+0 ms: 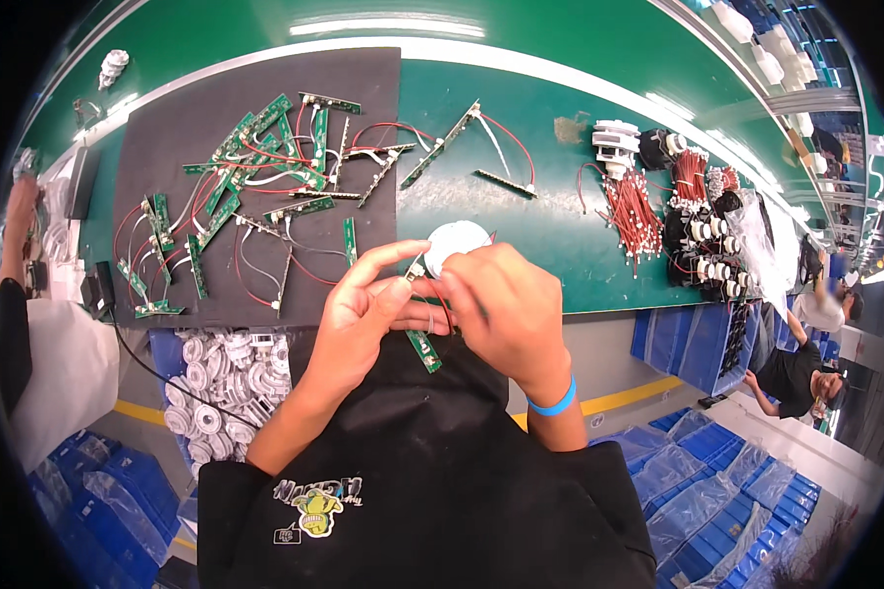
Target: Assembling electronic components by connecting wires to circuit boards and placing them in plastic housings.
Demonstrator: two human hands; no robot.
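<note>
My left hand is closed, thumb and forefinger pinching one narrow green circuit board near the table's front edge. Close against it, my right hand has its fingertips pinched together at a red wire; the wire's end is hidden by the fingers. Below the hands hangs a second green circuit board, its upper part behind my left fingers. Just beyond my fingertips a round white part shows, partly covered by the right hand.
Wired circuit boards lie heaped on a dark mat. At right are bundled red wires, a white fitting and black-and-white parts. A bin of white housings stands at left front. Other people are on both sides.
</note>
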